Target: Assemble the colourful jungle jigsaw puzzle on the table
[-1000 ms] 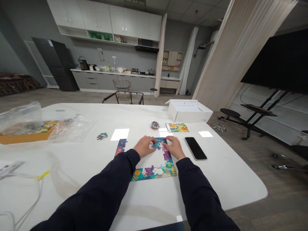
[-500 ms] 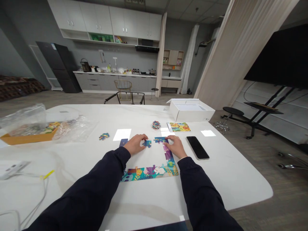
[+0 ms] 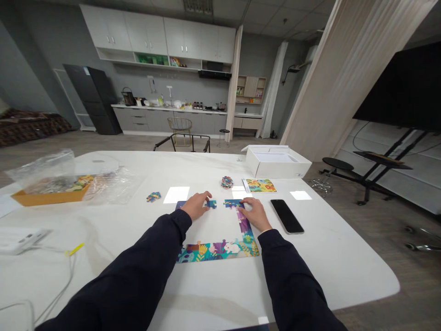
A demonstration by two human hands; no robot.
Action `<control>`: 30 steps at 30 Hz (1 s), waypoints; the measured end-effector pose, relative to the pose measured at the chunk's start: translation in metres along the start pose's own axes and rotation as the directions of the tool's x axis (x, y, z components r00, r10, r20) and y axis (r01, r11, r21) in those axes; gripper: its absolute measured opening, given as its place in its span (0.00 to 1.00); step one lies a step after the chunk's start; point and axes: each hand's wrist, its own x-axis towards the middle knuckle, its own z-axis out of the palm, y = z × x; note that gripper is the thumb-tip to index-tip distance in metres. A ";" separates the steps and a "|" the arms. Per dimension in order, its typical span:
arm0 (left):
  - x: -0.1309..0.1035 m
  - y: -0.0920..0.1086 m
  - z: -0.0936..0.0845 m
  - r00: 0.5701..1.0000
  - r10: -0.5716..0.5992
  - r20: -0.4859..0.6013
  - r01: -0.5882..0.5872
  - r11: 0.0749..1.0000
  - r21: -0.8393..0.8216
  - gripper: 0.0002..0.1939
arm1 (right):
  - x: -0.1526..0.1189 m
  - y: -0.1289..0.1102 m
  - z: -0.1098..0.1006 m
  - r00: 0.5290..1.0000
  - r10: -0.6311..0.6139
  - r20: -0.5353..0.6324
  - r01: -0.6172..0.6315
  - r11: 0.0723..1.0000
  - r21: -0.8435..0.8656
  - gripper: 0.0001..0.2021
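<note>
A partly joined jigsaw puzzle border (image 3: 217, 249) lies on the white table, with its bottom row and right side showing. My left hand (image 3: 197, 206) pinches a small blue puzzle piece (image 3: 212, 204) at the top edge, between thumb and forefinger. A gap separates that piece from the blue top-right section (image 3: 231, 203). Thumb and fingers of my right hand (image 3: 257, 214) close on the upper right corner of the border. The left side of the border is mostly hidden behind my left hand and sleeve.
Behind the puzzle are a pile of pieces (image 3: 227, 182), a picture card (image 3: 261, 185) and a white box (image 3: 280, 163). Loose pieces (image 3: 153, 196) lie left, near an orange tray (image 3: 51, 196) with plastic wrap. A phone (image 3: 287, 216) lies right; a power strip (image 3: 22, 240) sits left.
The camera view has shifted slightly. My left hand has brought the blue piece a little further up, level with the top edge. My right hand stays at the corner.
</note>
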 end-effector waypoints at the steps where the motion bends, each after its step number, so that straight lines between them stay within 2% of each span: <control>1: 0.002 0.000 0.001 1.000 -0.004 -0.003 0.004 1.000 -0.004 0.19 | 0.000 0.000 0.000 1.000 0.000 -0.002 0.000 1.000 0.000 0.12; 13: -0.002 -0.015 0.001 0.999 -0.036 -0.017 0.035 0.998 -0.054 0.18 | 0.000 0.000 0.001 1.000 0.014 -0.007 -0.014 1.000 0.009 0.12; 17: -0.003 -0.011 -0.002 0.999 -0.042 -0.012 0.041 0.998 -0.055 0.17 | 0.000 0.000 -0.001 1.000 0.008 0.000 -0.008 1.000 0.020 0.13; 20: -0.009 -0.014 -0.015 0.997 0.020 -0.081 -0.025 0.997 -0.068 0.17 | -0.001 -0.001 -0.002 1.000 0.022 -0.004 -0.022 0.999 0.032 0.15; 22: -0.022 -0.028 -0.030 0.980 0.022 -0.197 -0.035 0.997 -0.066 0.14 | -0.001 0.000 -0.001 1.000 0.031 -0.004 -0.031 0.999 0.039 0.17; 24: -0.042 -0.055 -0.047 0.938 -0.041 -0.343 0.040 0.999 -0.010 0.11 | -0.001 0.002 -0.001 0.999 0.038 -0.004 -0.038 0.998 0.050 0.18; 25: -0.054 -0.072 -0.055 0.903 -0.085 -0.421 0.111 0.993 0.039 0.11 | -0.001 0.003 0.000 0.999 0.042 -0.004 -0.042 0.998 0.056 0.19; 28: -0.089 -0.120 -0.073 0.760 -0.255 -0.598 0.394 0.913 0.111 0.17 | 0.000 0.006 0.001 0.999 0.054 -0.001 -0.053 0.997 0.062 0.19; 30: -0.101 -0.142 -0.080 0.687 -0.355 -0.634 0.504 0.861 0.064 0.23 | 0.001 0.008 0.002 0.998 0.066 0.003 -0.066 0.996 0.053 0.20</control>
